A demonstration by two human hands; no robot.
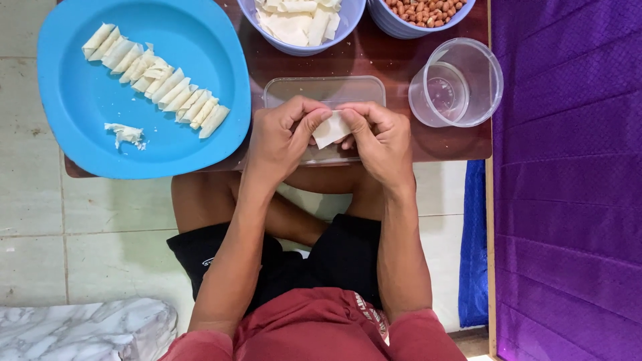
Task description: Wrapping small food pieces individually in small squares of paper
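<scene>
Wrapper sheet (331, 129) pinched between my hands, left hand (284, 137) and right hand (381, 137) both closed on it, over clear shallow tray (324, 88) on worktop (394, 60). Row of finished rolls (157, 81) on blue plate (80, 134). Bowl of wrappers (301, 23) well stocked, peanut bowl (421, 13) too: plenty left, I judge.
</scene>
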